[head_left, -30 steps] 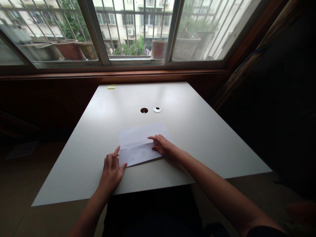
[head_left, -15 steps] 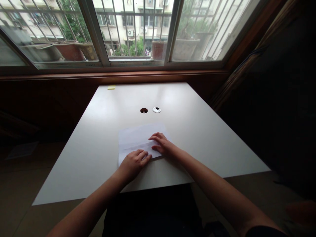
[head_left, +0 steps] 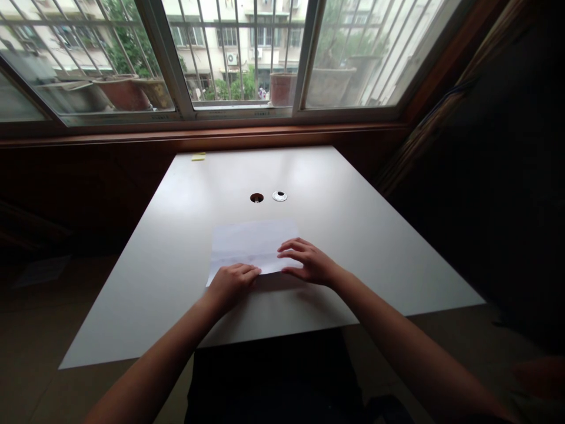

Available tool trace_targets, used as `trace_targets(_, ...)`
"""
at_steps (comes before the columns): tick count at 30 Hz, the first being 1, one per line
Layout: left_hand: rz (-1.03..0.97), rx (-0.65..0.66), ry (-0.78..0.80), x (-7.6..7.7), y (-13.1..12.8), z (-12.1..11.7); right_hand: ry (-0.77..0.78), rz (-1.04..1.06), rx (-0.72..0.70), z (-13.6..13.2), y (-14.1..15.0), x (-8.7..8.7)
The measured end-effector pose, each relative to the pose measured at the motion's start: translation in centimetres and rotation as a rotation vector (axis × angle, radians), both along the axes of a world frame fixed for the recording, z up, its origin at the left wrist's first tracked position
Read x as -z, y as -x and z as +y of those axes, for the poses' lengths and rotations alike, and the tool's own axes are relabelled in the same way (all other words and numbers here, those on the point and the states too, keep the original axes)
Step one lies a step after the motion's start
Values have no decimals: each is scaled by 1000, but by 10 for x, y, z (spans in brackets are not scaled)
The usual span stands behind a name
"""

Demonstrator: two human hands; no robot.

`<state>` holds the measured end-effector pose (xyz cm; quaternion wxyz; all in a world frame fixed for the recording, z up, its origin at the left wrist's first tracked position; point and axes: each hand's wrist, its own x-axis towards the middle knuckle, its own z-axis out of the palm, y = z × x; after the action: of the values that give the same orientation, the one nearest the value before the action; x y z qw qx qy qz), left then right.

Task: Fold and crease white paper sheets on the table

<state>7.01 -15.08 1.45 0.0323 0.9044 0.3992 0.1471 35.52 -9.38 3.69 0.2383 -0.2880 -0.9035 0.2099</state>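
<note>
A white sheet of paper lies folded flat on the white table, a little in front of me. My left hand rests at the sheet's near edge, its fingers curled together on that edge. My right hand hovers arched over the sheet's near right corner, fingers spread and fingertips touching the paper.
A round cable hole and its loose silver cap sit beyond the paper. A small yellow note lies at the far left corner. A barred window with plant pots runs behind the table.
My left hand slid from beside the paper's left corner onto its near edge and curled its fingers. My right hand shifted right and lifted into an arch. The folded flap now lies flatter.
</note>
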Motion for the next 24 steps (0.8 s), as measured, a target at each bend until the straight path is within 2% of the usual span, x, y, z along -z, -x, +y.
trace_targets(3,-43,-12,63,-1,4,4,-70,-82,30,-7,-6,-1)
trace_targets(6,-64,-29,114,-4,7,10,-77,-125,55,-9,-5,6)
trace_targets(11,-70,-37,171,-9,10,17,-73,-87,108,-3,-1,14)
trace_targets(17,6,-32,67,-13,5,19,-69,-10,98,3,0,14)
trace_targets(24,160,10,-36,-18,-5,19,-154,81,77,7,1,20)
